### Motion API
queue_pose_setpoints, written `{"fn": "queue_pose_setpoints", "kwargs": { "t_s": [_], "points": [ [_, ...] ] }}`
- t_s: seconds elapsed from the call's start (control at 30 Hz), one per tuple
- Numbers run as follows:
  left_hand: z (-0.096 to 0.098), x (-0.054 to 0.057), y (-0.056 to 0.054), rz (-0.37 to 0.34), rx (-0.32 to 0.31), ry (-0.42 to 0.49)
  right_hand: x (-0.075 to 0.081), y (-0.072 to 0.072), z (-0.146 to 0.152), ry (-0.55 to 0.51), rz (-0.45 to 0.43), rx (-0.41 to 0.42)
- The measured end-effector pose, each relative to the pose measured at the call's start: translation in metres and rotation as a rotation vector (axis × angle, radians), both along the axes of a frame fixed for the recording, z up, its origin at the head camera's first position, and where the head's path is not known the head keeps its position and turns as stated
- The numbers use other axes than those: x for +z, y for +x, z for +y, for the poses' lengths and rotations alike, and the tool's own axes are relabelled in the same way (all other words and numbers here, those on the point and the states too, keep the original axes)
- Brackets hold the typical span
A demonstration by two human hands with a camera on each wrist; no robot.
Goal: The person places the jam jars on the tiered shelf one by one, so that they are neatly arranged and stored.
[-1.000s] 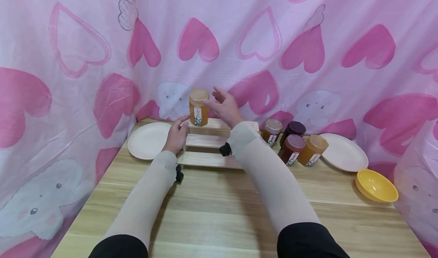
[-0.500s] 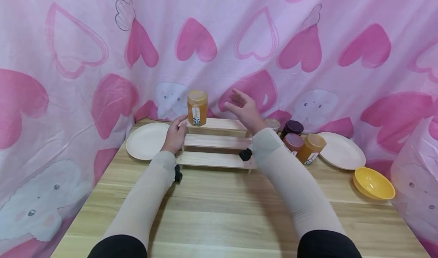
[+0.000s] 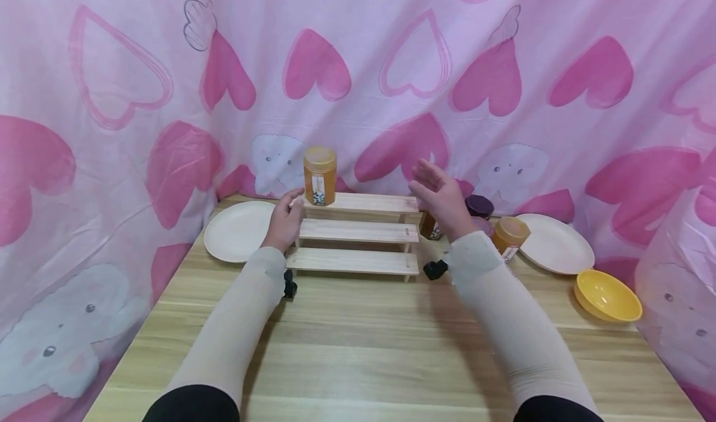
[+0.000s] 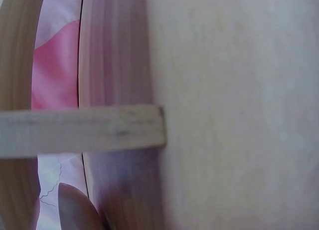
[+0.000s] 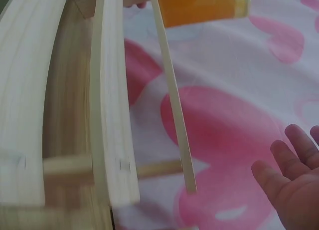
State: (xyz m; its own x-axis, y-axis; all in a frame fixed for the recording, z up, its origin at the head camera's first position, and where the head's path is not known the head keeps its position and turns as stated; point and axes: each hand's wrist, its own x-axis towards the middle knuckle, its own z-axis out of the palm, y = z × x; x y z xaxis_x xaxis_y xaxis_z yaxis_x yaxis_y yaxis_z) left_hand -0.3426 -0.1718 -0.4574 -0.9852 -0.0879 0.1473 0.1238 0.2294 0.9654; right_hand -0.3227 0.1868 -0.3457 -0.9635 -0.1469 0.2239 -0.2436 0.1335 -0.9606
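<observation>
A honey jar with a yellow lid and white label stands upright at the left end of the top step of a three-step wooden rack. My left hand holds the rack's left end by the top step, thumb and forefinger at its edge, just below the jar. A fingertip shows beside the wood in the left wrist view. My right hand is raised past the rack's right end, fingers extended, with nothing in it. The right wrist view has the jar's orange side at the top.
Behind my right hand and sleeve stand a brown jar, a dark-lidded jar, a partly hidden purple-lidded jar and a second honey jar. White plates lie left and right. A yellow bowl stands far right.
My right hand has drawn away from the honey jar and moved right, towards the other jars. The honey jar stays on the top step, and my left hand keeps its place at the rack.
</observation>
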Motion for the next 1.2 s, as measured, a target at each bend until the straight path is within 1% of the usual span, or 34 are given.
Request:
{"fn": "queue_pose_setpoints", "kwargs": {
  "t_s": [0.13,0.3,0.33,0.4,0.47,0.53,0.6,0.73,0.77,0.83,1.0,1.07,1.2],
  "points": [
    [0.0,0.0,0.0,-0.009,0.003,-0.014,-0.003,0.007,0.02,0.013,0.008,-0.045],
    [-0.002,-0.001,-0.002,-0.005,0.008,-0.019,-0.005,0.015,0.047,-0.021,0.021,-0.087],
    [-0.002,-0.001,-0.002,-0.005,0.011,-0.019,-0.006,0.018,0.052,-0.047,0.008,-0.09],
    [-0.002,-0.001,-0.001,-0.006,0.014,-0.017,-0.006,0.023,0.063,-0.061,-0.023,-0.105],
    [-0.001,-0.001,-0.001,-0.008,0.014,-0.013,-0.006,0.029,0.074,-0.05,-0.054,-0.11],
    [-0.001,-0.001,-0.001,-0.008,0.01,-0.013,-0.007,0.034,0.083,-0.071,-0.087,-0.108],
    [0.0,-0.001,-0.001,-0.008,0.007,-0.013,-0.008,0.038,0.092,-0.067,-0.088,-0.112],
    [0.0,-0.001,-0.001,-0.007,0.005,-0.009,-0.012,0.043,0.109,-0.06,-0.107,-0.158],
    [0.0,-0.001,0.0,-0.007,0.005,-0.008,-0.014,0.045,0.112,-0.046,-0.111,-0.173],
    [0.0,-0.001,0.0,-0.008,0.005,-0.006,-0.017,0.047,0.118,-0.057,-0.119,-0.188],
    [0.0,0.0,0.001,-0.011,0.007,-0.007,-0.026,0.051,0.13,-0.106,-0.11,-0.194],
    [0.0,0.0,0.001,-0.013,0.008,-0.006,-0.03,0.053,0.133,-0.081,-0.113,-0.209],
    [0.0,0.0,0.001,-0.014,0.009,0.002,-0.035,0.056,0.135,-0.067,-0.117,-0.234]
  ]
}}
